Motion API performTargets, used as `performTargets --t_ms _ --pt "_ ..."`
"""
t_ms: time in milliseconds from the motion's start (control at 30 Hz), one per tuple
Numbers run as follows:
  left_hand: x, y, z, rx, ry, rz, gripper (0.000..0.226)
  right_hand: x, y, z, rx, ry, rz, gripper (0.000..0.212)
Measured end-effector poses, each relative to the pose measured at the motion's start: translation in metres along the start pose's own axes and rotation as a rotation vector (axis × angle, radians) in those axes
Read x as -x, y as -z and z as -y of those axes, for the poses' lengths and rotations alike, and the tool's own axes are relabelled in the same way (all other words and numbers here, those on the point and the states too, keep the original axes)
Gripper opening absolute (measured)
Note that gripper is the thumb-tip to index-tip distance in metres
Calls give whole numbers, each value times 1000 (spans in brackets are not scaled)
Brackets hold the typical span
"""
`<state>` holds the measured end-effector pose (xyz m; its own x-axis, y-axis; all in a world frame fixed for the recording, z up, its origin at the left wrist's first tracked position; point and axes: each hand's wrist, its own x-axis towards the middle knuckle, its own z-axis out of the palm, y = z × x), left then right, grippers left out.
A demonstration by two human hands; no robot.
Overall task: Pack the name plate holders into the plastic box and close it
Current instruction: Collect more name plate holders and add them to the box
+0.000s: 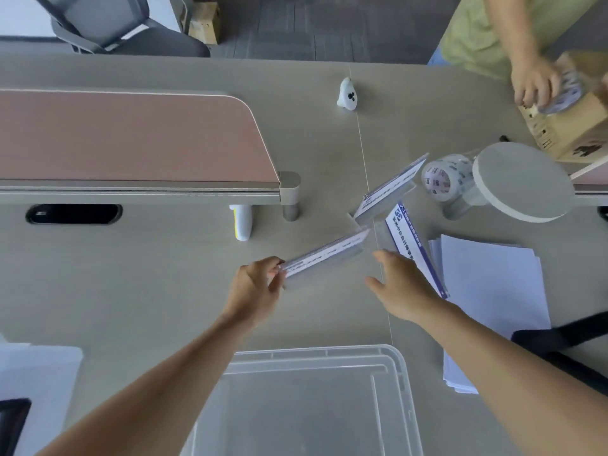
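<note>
Three clear name plate holders with blue-and-white inserts stand on the grey table. My left hand (260, 284) grips the near end of the left holder (329, 253), pinching it between thumb and fingers. My right hand (403, 291) is spread open against the near end of the right holder (413, 245), touching it without a closed grasp. The third holder (391, 189) stands behind them, untouched. The clear plastic box (399, 366) sits at the table's near edge below my arms, with nothing visible inside.
A stack of white paper (493, 291) lies right of the holders. A tape roll (442, 177) and a round grey stand (523, 181) sit beyond. Another person's hand (534, 82) works on a cardboard box (572, 126) at far right. A pink divider (131, 136) fills the left.
</note>
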<state>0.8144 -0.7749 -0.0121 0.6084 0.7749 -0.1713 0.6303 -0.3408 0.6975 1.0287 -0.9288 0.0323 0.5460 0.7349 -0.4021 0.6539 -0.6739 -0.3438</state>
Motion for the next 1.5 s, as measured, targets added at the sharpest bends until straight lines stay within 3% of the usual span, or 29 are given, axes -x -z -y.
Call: performTargets --t_ms 133,233,333,567,700,800,933,1033,1100,1200,1267,1367,1500 --pt "-23 14 18 244 142 10 17 -20 -16 0 -257 -137 -69 58" --pt "-24 9 18 274 155 15 19 -28 -32 4 -432 -126 -111 38" --pt "-23 4 21 318 135 -5 30 -29 -40 9 -484 -126 -171 18" --pt "-9 41 15 297 78 -38 30 3 -11 22 -482 -16 -219 5" --pt "10 101 -21 263 13 -1 19 32 38 44 -528 56 -214 6" --pt "22 153 -54 231 -56 -7 6 57 77 68 -486 110 -246 32" --pt "47 220 -98 72 -174 -42 12 95 120 101 -488 171 -316 40" --pt "63 257 -126 -240 -479 -90 46 120 135 122 -430 205 -362 30" --pt "76 265 -148 -386 -596 3 55 137 136 134 -396 235 -373 22" --pt "102 254 -167 -623 -578 91 35 159 128 153 -334 291 -375 14" --pt "119 252 -162 -759 -543 75 23 171 120 167 -291 336 -367 29" --pt "149 272 -142 -787 -452 20 12 181 108 194 -255 400 -319 20" --pt "184 320 -99 -765 -307 -40 15 193 83 247 -234 558 -308 32"
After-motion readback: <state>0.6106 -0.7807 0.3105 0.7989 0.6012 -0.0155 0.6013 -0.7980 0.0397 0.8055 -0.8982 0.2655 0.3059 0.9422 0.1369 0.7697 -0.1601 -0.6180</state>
